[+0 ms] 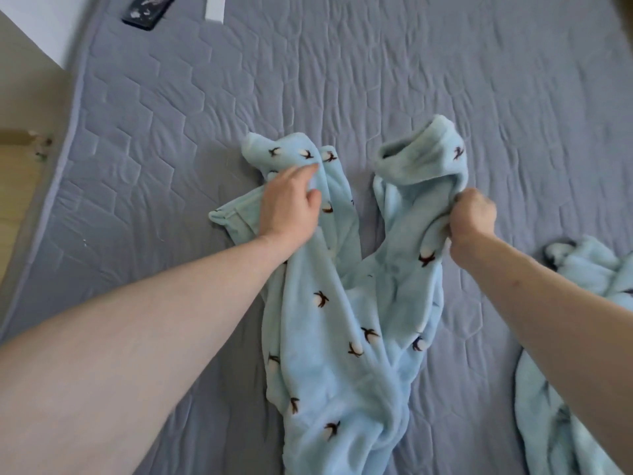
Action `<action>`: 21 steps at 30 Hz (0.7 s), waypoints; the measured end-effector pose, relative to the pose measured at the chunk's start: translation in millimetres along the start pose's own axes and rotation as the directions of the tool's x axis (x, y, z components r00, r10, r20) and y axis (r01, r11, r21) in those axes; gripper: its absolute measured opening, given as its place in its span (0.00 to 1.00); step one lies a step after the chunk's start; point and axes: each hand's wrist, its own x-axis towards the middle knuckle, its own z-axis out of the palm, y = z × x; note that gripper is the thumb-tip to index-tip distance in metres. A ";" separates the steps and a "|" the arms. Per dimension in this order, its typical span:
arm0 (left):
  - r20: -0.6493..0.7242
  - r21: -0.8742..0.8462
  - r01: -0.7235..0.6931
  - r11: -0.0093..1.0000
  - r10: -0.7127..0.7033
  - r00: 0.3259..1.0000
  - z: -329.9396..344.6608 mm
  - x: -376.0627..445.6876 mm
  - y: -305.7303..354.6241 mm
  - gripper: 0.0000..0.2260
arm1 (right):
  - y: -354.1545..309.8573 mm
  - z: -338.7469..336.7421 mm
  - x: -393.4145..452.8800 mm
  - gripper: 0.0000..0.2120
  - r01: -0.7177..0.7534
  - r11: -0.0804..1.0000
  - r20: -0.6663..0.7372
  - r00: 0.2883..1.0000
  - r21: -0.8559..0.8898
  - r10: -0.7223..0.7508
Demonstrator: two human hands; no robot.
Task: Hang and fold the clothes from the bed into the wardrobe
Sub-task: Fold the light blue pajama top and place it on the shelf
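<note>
While bunched on the bed (376,80), unlabelled fleece trousers (342,337) in both hands.

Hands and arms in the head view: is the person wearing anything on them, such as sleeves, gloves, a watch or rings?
Nothing is worn. The left hand and right hand are bare, without gloves. Both forearms are bare up to the frame edge, so no sleeves show. No watch, bracelet or ring is visible on the parts in view.
</note>
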 end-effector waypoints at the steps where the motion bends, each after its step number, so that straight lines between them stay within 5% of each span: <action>1: 0.011 0.022 -0.146 0.989 0.146 0.989 0.5 0.1 8.2 0.21 | 5.0 -2.5 2.1 0.14 -0.009 0.995 0.032 0.999 -0.098 0.012; 3: 0.196 0.126 -0.303 0.945 0.276 0.941 9.8 -0.2 23.1 0.21 | 21.4 -8.7 7.3 0.20 -0.036 0.960 0.011 0.999 -0.279 0.041; 5: 0.501 0.228 -0.292 0.929 0.145 0.853 21.3 -5.5 32.4 0.26 | 37.4 -12.9 4.4 0.25 -0.014 0.916 -0.068 0.998 -0.401 -0.014; 7: 0.654 0.215 -0.200 0.956 0.011 0.757 29.2 -16.4 30.4 0.33 | 52.9 -12.9 -9.5 0.28 0.065 0.893 -0.063 0.993 -0.446 -0.104; 10: 0.455 -0.021 0.000 1.000 0.010 0.890 20.6 -44.1 17.4 0.30 | 77.4 -18.6 -36.5 0.32 0.174 0.838 0.025 0.982 -0.518 -0.189; 13: 0.135 -0.093 0.224 0.970 -0.210 0.968 0.9 -80.2 -11.1 0.29 | 98.2 -28.9 -67.9 0.33 0.295 0.763 0.099 0.951 -0.575 -0.294; 15: 0.083 -0.109 0.536 0.837 -0.529 0.844 -11.9 -95.7 -38.3 0.36 | 111.0 -31.5 -91.6 0.30 0.448 0.712 0.186 0.889 -0.541 -0.418; 18: 0.301 -0.208 0.884 0.420 -0.832 0.466 -26.7 -97.1 -69.1 0.50 | 122.7 -15.3 -119.5 0.27 0.597 0.627 0.360 0.802 -0.501 -0.476; 21: 0.471 -0.338 0.888 0.310 -0.761 0.445 -26.0 -82.5 -75.0 0.50 | 123.7 12.4 -123.0 0.32 0.582 0.570 0.422 0.813 -0.580 -0.401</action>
